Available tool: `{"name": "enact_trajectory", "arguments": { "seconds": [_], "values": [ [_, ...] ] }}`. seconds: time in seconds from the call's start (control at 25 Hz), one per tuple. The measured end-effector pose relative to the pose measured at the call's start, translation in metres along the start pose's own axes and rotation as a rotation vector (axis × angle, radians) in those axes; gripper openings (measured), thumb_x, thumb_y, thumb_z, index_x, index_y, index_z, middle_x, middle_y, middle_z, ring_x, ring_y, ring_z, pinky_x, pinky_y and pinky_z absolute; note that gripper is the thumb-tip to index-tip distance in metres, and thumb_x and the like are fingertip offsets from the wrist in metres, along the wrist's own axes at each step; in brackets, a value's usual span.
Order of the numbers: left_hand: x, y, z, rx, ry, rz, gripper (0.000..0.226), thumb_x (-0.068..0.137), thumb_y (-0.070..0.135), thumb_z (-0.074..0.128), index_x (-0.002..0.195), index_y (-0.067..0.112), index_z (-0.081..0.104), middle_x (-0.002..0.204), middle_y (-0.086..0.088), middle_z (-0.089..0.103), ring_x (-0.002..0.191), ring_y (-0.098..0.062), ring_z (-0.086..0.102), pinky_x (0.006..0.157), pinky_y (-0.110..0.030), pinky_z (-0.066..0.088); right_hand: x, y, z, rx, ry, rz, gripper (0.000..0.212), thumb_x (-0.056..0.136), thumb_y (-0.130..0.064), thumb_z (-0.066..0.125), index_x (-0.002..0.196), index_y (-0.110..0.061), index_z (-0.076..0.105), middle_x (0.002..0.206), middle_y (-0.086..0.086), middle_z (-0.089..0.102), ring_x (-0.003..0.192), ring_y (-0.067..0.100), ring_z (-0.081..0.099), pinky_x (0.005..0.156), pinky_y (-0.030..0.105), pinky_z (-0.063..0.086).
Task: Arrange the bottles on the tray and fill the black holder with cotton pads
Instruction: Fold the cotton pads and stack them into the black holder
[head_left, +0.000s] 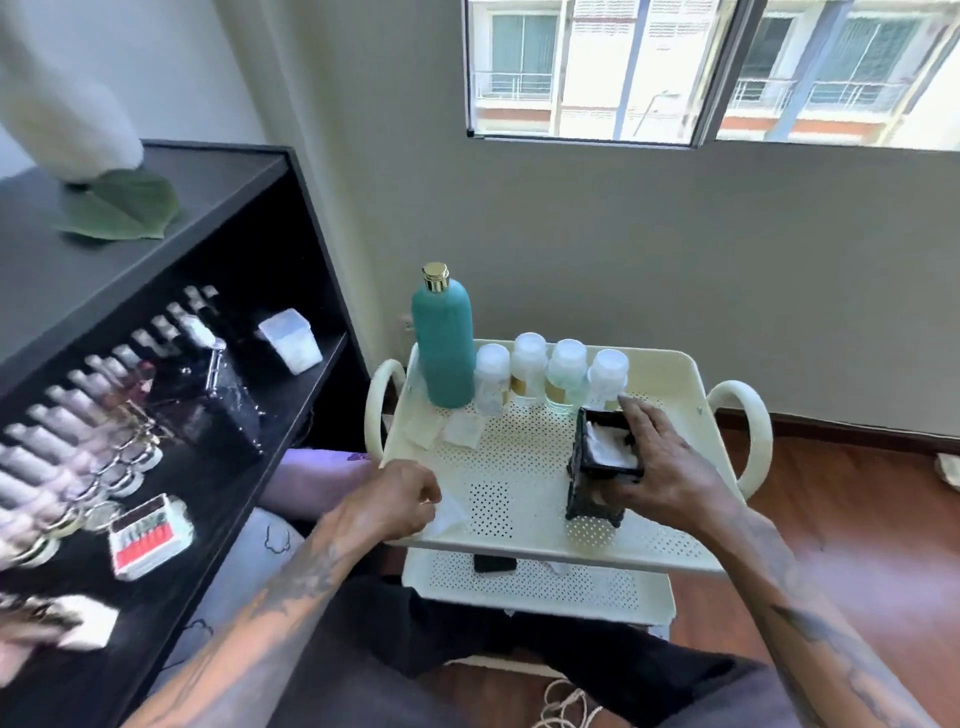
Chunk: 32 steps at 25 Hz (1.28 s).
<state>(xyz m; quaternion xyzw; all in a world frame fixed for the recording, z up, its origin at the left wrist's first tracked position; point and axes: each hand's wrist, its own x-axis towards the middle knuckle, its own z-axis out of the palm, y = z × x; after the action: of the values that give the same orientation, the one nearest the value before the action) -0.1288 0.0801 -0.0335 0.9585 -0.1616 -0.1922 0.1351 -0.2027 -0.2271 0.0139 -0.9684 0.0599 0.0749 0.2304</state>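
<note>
At the centre right of the frame the right hand is laid against the black holder, its fingers curved round the holder's right side and far rim, so that the holder is grasped and kept upright on the cream perforated tray. White cotton pads are seen inside the holder's open top.

Lower and to the left, the left hand is held over the tray's near left edge with its fingers curled, and a white cotton pad is pinched between thumb and fingertips; the pad's free end lies on the tray surface.

Along the tray's far edge the bottles are lined up: a tall teal bottle with a gold cap at the left, then four small clear bottles with frosted caps in a row to its right, the last one just behind the holder. Two loose cotton pads are seen on the tray in front of the teal bottle.

At the left of the frame a black shelf is filled with blurred small bottles and boxes.
</note>
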Motion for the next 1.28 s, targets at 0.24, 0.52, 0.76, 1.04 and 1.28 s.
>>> {"name": "enact_trajectory", "arguments": {
  "seconds": [0.24,0.52,0.76,1.04,1.28],
  "values": [
    [0.016,-0.002,0.029,-0.116,-0.032,-0.074,0.049,0.062,0.045,0.086,0.097,0.015,0.068,0.107,-0.004,0.059,0.088,-0.019,0.058,0.068,-0.027,0.042,-0.015,-0.066,-0.013,-0.15,0.24,-0.212,0.057,0.086,-0.033,0.065,0.14,-0.029,0.047,0.144,-0.003,0.044,0.128,0.022,0.045,0.103,0.034,0.035],
    [0.019,-0.008,0.045,-0.262,0.114,-0.046,0.022,0.071,0.036,0.079,0.079,0.02,0.066,0.095,0.001,0.058,0.081,-0.017,0.063,0.066,-0.029,0.049,0.078,-0.13,0.068,-0.265,-0.107,-0.232,0.039,0.095,-0.029,0.054,0.133,-0.026,0.052,0.139,0.0,0.049,0.119,0.02,0.052,0.101,0.037,0.045],
    [0.016,-0.004,0.047,-0.356,0.272,0.006,0.019,0.084,0.029,0.058,0.095,0.015,0.065,0.1,0.0,0.063,0.084,-0.018,0.065,0.071,-0.033,0.056,0.117,-0.122,0.131,-0.271,-0.088,-0.114,0.032,0.094,-0.024,0.054,0.125,-0.018,0.056,0.129,0.006,0.05,0.11,0.026,0.056,0.089,0.041,0.051],
    [0.019,-0.005,0.048,-0.429,0.267,0.02,0.029,0.089,0.031,0.055,0.108,0.016,0.069,0.107,0.0,0.074,0.09,-0.016,0.071,0.072,-0.032,0.059,0.11,-0.114,0.113,0.016,-0.058,-0.007,0.019,0.097,-0.02,0.05,0.108,-0.008,0.06,0.111,0.011,0.063,0.095,0.027,0.063,0.083,0.043,0.054],
    [0.023,-0.012,0.055,-0.412,0.275,-0.04,0.027,0.084,0.036,0.061,0.105,0.023,0.073,0.109,0.006,0.073,0.098,-0.012,0.068,0.084,-0.034,0.057,0.058,-0.118,0.027,0.77,0.075,-0.041,0.007,0.094,-0.02,0.062,0.094,-0.013,0.061,0.09,0.008,0.072,0.086,0.022,0.072,0.086,0.045,0.058]
  ]
}}
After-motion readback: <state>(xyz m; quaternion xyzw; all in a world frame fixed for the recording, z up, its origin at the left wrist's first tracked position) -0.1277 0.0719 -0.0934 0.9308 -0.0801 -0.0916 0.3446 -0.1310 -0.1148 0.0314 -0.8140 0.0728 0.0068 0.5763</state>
